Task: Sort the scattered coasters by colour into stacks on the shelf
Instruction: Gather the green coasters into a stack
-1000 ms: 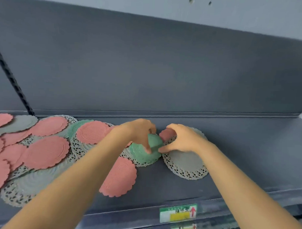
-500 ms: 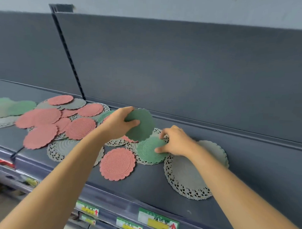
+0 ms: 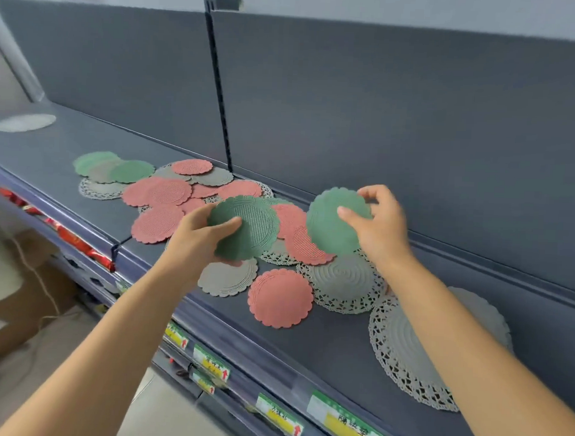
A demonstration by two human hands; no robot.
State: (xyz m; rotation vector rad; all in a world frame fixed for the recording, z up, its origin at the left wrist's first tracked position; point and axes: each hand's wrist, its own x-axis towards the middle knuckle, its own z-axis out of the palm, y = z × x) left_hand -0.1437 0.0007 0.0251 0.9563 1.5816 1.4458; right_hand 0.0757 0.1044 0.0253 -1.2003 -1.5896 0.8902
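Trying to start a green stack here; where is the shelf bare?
Bare shelf lies at far left, between the lone pale coaster and the green coasters. Another strip runs along the front edge, between the single pink coaster and the big lace doily. The pink-and-grey heap in the middle is crowded.

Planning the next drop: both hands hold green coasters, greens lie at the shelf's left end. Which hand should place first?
Left hand, probably: its green coaster is nearer the green pile; the right hand would have to reach across.

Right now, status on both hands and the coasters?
Left hand holds one green coaster. Right hand pinches second green coaster. Pink coasters unsorted on shelf.
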